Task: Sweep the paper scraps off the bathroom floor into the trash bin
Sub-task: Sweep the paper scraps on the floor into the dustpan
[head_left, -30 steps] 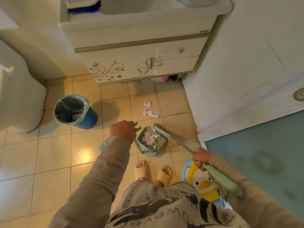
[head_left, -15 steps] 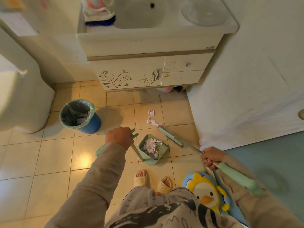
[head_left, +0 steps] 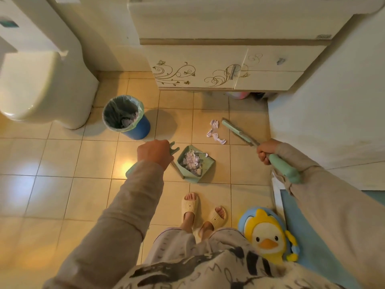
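Note:
My left hand (head_left: 155, 152) grips the handle of a green dustpan (head_left: 205, 163) that rests on the tiled floor and holds a heap of torn paper. My right hand (head_left: 266, 150) grips the green handle of a broom (head_left: 237, 132), whose head lies on the floor just right of a few loose paper scraps (head_left: 215, 132). Those scraps lie beyond the dustpan's far edge. The blue trash bin (head_left: 126, 116), lined with a pale green bag and holding some paper, stands to the left of the dustpan.
A toilet (head_left: 39, 84) stands at the left and a vanity cabinet (head_left: 208, 65) at the back. A white wall (head_left: 333, 113) closes the right side. My sandalled feet (head_left: 200, 211) are behind the dustpan, a duck-shaped toy (head_left: 267, 236) and blue mat at lower right.
The broom head has swung from the dustpan's mouth out to the right of the loose scraps. My right hand rose and moved right. The dustpan stayed put.

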`<state>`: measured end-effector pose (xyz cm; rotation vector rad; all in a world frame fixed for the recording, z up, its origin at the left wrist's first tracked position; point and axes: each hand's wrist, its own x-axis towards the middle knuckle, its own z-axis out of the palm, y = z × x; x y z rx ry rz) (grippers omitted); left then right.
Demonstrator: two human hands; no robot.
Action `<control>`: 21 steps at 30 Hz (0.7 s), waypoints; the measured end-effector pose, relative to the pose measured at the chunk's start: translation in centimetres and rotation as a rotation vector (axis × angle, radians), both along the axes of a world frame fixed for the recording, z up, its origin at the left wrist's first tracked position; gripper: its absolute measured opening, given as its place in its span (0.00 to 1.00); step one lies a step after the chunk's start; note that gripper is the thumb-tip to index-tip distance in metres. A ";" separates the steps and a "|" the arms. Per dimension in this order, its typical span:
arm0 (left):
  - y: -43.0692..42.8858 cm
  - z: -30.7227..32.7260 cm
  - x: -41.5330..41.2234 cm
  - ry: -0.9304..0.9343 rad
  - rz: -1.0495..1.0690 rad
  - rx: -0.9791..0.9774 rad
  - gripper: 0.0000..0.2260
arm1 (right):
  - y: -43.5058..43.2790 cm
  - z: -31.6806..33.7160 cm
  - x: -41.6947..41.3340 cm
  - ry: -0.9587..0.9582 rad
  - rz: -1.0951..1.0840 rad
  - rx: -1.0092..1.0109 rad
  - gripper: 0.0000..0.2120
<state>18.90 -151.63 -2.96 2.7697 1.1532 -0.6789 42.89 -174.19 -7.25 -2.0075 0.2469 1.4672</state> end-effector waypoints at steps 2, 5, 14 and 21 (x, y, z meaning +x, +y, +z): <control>0.6 -0.2 0.0 0.017 -0.025 0.011 0.13 | 1.2 -0.4 -1.0 -0.023 0.110 -0.131 0.05; 1.7 -0.4 0.1 0.028 -0.035 0.029 0.13 | 1.5 -1.1 -3.1 0.002 0.267 -0.244 0.06; 3.5 -0.6 0.9 0.011 -0.082 0.032 0.13 | -2.3 1.7 -3.4 0.185 0.203 -0.136 0.17; 4.2 -0.5 -0.1 0.010 -0.057 0.020 0.13 | -2.3 2.9 -2.8 0.130 0.184 -0.087 0.17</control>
